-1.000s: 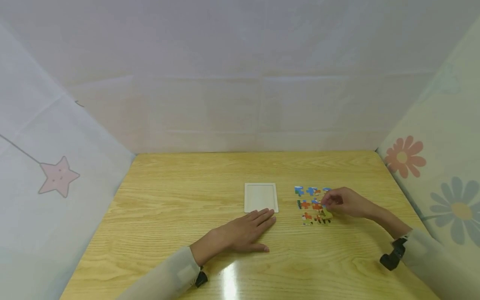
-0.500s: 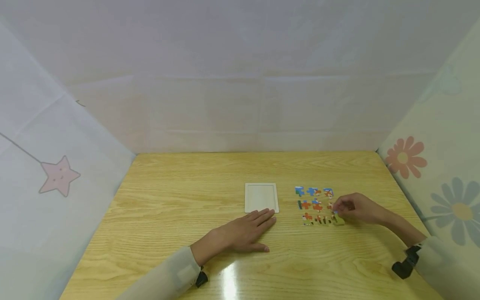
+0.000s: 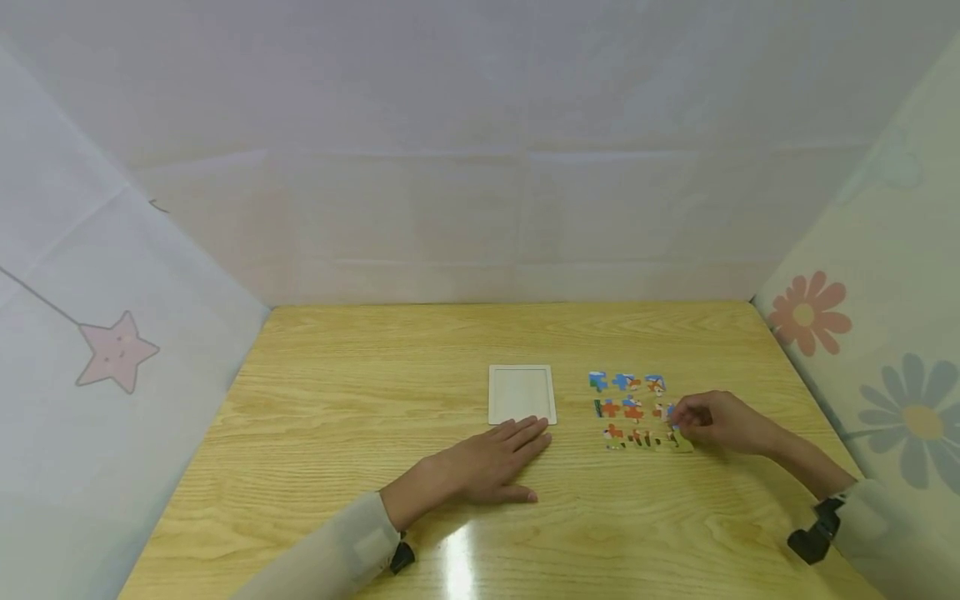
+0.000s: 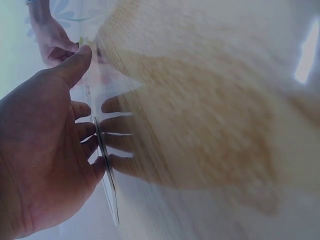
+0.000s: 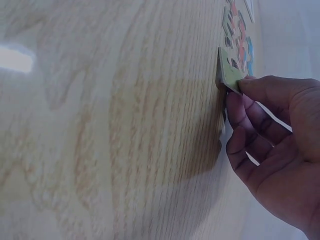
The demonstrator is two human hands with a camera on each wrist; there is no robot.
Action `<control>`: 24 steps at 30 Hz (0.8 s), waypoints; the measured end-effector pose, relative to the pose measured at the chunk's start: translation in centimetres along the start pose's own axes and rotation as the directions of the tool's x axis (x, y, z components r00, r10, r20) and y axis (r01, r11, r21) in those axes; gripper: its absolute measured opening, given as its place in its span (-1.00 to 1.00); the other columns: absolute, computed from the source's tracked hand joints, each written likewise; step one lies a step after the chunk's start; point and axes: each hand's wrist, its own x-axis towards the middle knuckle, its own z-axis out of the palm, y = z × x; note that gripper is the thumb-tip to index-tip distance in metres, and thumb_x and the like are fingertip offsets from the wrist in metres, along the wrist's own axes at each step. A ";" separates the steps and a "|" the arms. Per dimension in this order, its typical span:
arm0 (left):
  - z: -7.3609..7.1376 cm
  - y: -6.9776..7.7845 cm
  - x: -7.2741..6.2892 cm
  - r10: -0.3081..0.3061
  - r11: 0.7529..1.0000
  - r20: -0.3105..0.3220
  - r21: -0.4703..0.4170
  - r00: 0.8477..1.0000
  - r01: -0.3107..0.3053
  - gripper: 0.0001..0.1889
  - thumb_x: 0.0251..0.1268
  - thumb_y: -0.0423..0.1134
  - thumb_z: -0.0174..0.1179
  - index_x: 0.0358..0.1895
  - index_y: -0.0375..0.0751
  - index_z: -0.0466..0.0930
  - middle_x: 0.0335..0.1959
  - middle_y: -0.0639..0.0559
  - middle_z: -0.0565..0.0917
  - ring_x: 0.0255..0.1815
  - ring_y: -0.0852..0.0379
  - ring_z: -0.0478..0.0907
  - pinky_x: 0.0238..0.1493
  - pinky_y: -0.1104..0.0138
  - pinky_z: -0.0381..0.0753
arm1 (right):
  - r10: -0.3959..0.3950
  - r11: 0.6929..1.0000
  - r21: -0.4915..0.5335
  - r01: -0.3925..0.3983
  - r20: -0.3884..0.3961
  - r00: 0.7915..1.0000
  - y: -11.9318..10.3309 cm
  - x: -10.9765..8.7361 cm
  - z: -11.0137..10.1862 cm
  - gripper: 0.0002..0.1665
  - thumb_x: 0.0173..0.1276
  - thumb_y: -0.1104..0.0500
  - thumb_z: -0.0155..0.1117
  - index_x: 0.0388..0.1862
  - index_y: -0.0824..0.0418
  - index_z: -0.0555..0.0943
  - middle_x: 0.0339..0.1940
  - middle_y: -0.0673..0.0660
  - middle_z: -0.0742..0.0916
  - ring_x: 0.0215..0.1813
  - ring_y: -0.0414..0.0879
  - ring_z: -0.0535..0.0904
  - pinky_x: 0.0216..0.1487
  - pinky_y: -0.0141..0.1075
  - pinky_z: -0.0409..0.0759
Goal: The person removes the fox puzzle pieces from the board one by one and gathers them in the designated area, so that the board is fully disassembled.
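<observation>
My left hand (image 3: pixel 489 468) lies spread on the table, its fingertips at the near edge of a pale square puzzle tray (image 3: pixel 521 395). In the left wrist view the fingers of this hand (image 4: pixel 55 135) are extended beside the tray's thin edge. My right hand (image 3: pixel 726 423) pinches a green jigsaw piece (image 5: pixel 231 75) between thumb and fingers. One edge of the piece is tilted up off the table in the right wrist view. It sits at the right end of the nearest row of jigsaw pieces (image 3: pixel 632 411); the fingers partly hide it and its neighbours.
The pieces lie in three rough rows, blue at the back, orange in the middle, green in front. They stand right of the tray on a wooden table (image 3: pixel 360 367). White cloth walls (image 3: pixel 405 225) close off the back and sides.
My right hand has moved right and slightly nearer with the green jigsaw piece, bringing it to the end of the front row and uncovering pieces behind. My left hand has stayed still.
</observation>
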 end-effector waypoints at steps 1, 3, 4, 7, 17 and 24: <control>0.0 0.0 0.0 0.000 1.000 0.000 -0.002 1.000 0.000 -0.07 0.65 0.34 -0.11 0.76 -0.20 -0.15 0.78 -0.14 -0.14 0.79 -0.04 -0.19 0.73 0.09 0.00 | -0.001 1.000 -0.011 0.001 -0.005 1.000 0.0 0.0 0.0 -0.82 0.47 0.44 0.34 -0.02 0.28 0.73 -0.16 0.15 0.81 -0.22 -0.07 0.75 -0.28 -0.29 0.73; -0.1 0.0 0.0 -0.001 1.000 -0.001 -0.012 1.000 0.001 -0.07 0.65 0.34 -0.11 0.76 -0.20 -0.14 0.78 -0.14 -0.15 0.79 -0.03 -0.19 0.73 0.09 -0.01 | -0.004 1.000 -0.023 0.003 -0.013 1.000 0.0 0.0 0.0 -0.81 0.46 0.44 0.34 -0.03 0.27 0.74 -0.18 0.13 0.81 -0.24 -0.08 0.75 -0.29 -0.29 0.73; -0.1 0.0 -0.1 -0.002 1.000 -0.003 -0.014 1.000 0.002 -0.07 0.65 0.34 -0.10 0.76 -0.20 -0.14 0.78 -0.14 -0.14 0.79 -0.04 -0.19 0.73 0.09 0.00 | -0.004 1.000 -0.029 0.003 -0.016 1.000 0.0 0.0 0.0 -0.81 0.46 0.44 0.35 -0.03 0.26 0.74 -0.19 0.11 0.81 -0.24 -0.08 0.75 -0.29 -0.29 0.73; -0.2 0.0 -0.1 -0.002 1.000 -0.002 -0.021 1.000 0.002 -0.07 0.65 0.34 -0.10 0.76 -0.20 -0.14 0.78 -0.14 -0.14 0.79 -0.04 -0.19 0.73 0.09 0.00 | -0.007 0.999 -0.054 0.005 -0.025 1.000 0.1 0.0 0.0 -0.81 0.46 0.44 0.35 -0.04 0.24 0.74 -0.22 0.08 0.81 -0.26 -0.11 0.74 -0.30 -0.31 0.72; 0.0 0.0 -0.2 -0.003 1.000 0.000 -0.025 1.000 0.003 -0.07 0.65 0.33 -0.10 0.76 -0.19 -0.16 0.79 -0.14 -0.16 0.79 -0.03 -0.21 0.73 0.09 -0.02 | -0.036 0.997 -0.066 0.034 -0.041 0.999 0.2 0.0 0.1 -0.82 0.46 0.42 0.38 -0.04 0.22 0.75 -0.18 0.10 0.82 -0.25 -0.09 0.74 -0.30 -0.31 0.70; -0.1 -0.1 -0.2 0.007 1.000 -0.016 -0.026 1.000 -0.007 -0.06 0.65 0.33 -0.09 0.76 -0.21 -0.16 0.78 -0.17 -0.15 0.78 -0.07 -0.19 0.73 0.06 -0.01 | -0.050 0.975 -0.220 0.021 -0.129 0.990 0.2 -0.2 -0.4 -0.72 0.38 0.45 0.43 -0.09 0.11 0.77 -0.23 -0.06 0.81 -0.26 -0.21 0.72 -0.29 -0.33 0.70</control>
